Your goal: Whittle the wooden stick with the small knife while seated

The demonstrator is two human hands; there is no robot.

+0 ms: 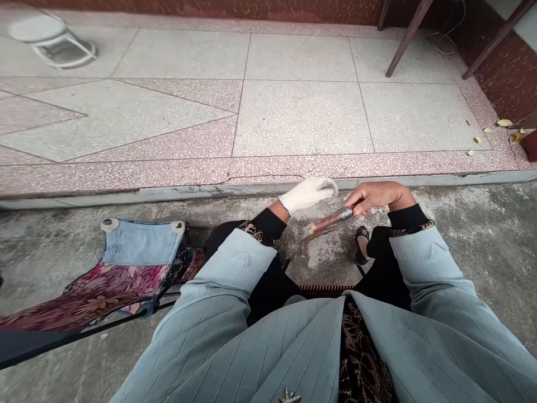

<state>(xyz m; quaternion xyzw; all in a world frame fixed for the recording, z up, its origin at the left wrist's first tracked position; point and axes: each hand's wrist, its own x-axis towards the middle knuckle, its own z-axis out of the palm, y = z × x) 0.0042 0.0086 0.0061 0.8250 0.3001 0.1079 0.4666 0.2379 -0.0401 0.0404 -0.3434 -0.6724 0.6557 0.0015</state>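
Note:
My left hand (309, 195) wears a white knitted glove. Its fingers are loosely bent, and nothing shows in them; their undersides are hidden. Close by on the right, my bare right hand (375, 197) grips the end of a short hooked hand tool (327, 223). Silvery wrapping covers the tool's handle near my fingers, its middle is reddish brown, and a thin bent piece angles down at the far end. The tool points down and left, in the air above the concrete. My two hands are apart by a small gap.
A raised, tiled step (302, 117) runs across in front, with a stone edge. To my left stands a folding chair (138, 243) with denim and floral fabric. A white stool (54, 39) is at the far left; wooden legs (409, 36) rise far right.

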